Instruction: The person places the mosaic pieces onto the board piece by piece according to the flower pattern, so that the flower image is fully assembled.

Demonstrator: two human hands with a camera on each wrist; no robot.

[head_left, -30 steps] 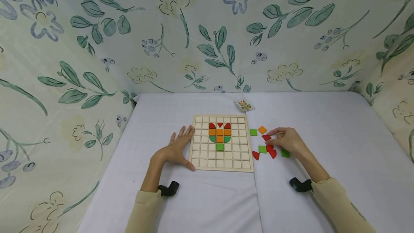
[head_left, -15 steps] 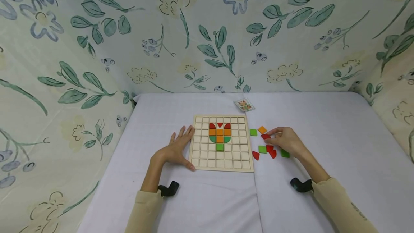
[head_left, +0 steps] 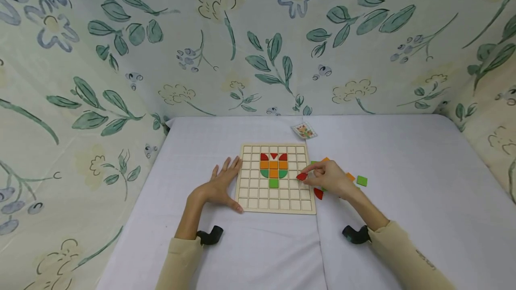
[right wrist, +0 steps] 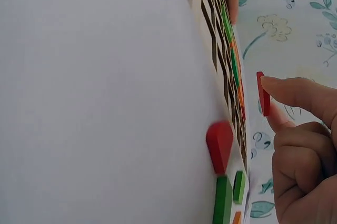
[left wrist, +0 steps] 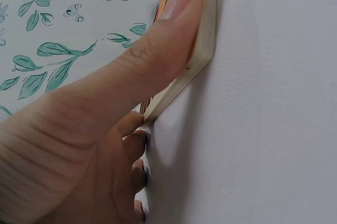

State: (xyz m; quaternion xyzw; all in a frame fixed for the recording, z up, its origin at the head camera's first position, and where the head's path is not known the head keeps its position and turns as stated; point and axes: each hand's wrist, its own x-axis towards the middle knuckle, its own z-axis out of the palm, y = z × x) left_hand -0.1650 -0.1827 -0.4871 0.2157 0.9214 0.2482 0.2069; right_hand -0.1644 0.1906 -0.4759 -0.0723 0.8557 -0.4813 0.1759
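My right hand pinches a red quarter-round tile between thumb and forefinger, over the right columns of the wooden grid board. In the right wrist view the tile shows edge-on and raised off the board, the other fingers curled in. My left hand lies spread against the board's left edge. Its thumb rests at the near-left corner. Red, orange and green tiles form a tulip-like figure, with an orange tile mid-board and a green square lowest.
Loose tiles lie right of the board, including a red one by its edge and a green square; my right hand hides some. A small picture card lies behind the board on the white cloth.
My right hand has lifted the red quarter-round tile from the loose pile and carried it left over the board. The left hand has stayed in place.
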